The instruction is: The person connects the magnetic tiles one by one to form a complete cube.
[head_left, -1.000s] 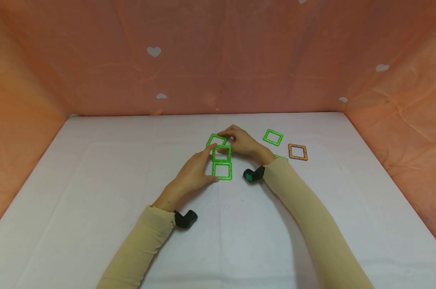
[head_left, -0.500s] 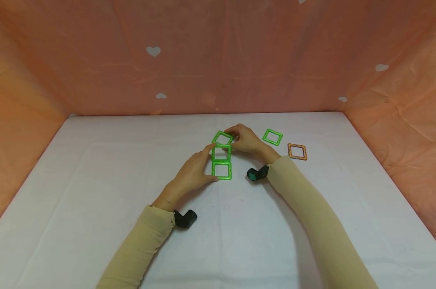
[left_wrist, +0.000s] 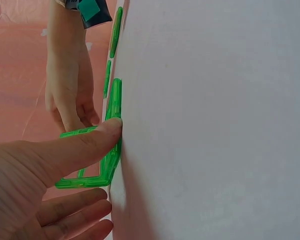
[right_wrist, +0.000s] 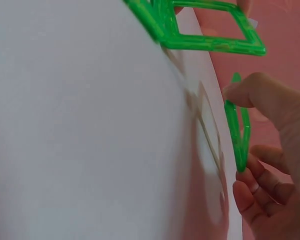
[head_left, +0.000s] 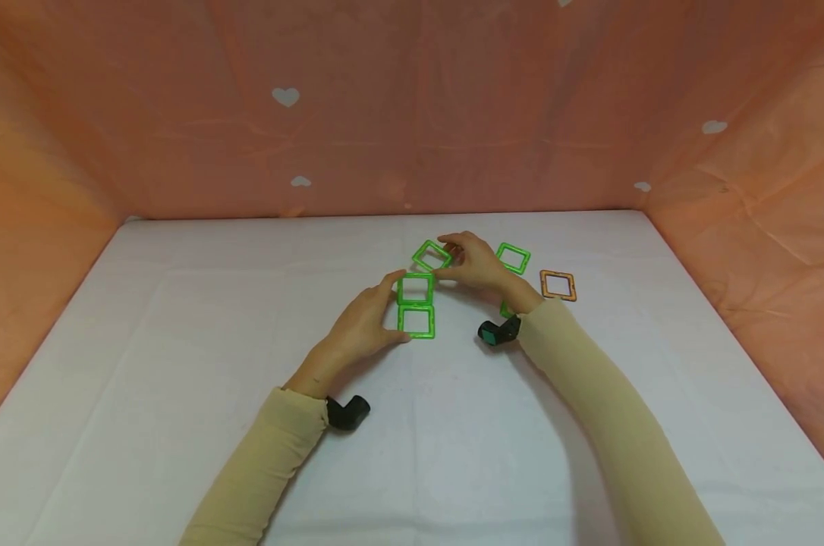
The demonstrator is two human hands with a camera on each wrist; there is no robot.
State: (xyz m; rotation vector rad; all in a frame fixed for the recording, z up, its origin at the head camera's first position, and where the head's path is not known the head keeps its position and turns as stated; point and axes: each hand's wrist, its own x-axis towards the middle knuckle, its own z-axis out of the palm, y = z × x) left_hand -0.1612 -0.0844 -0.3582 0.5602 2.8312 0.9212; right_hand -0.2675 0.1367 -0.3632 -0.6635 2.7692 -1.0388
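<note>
Two green square magnetic tiles, joined edge to edge, are in my left hand (head_left: 357, 322); its thumb rests on the near tile (head_left: 419, 336) and its fingertips on the far one (head_left: 415, 276). In the right wrist view the far tile (right_wrist: 215, 45) stands up at an angle from the flat-lying one (right_wrist: 146, 22). My right hand (head_left: 479, 264) pinches a third green square tile (head_left: 420, 249), turned cornerwise, just behind the joined pair. That tile (right_wrist: 232, 120) appears nearly edge-on in the right wrist view, between thumb and fingers.
Behind my right wrist lies a loose green square tile (head_left: 514, 246), with an orange square tile (head_left: 558, 273) to its right. Another green piece (head_left: 505, 309) is mostly hidden under my right forearm. Orange cloth walls (head_left: 412, 136) border the white table (head_left: 180, 303) at the back and sides.
My right hand has moved to the right and slightly back with its tile, which has turned cornerwise and come out from behind the joined pair. The left hand has stayed put.
</note>
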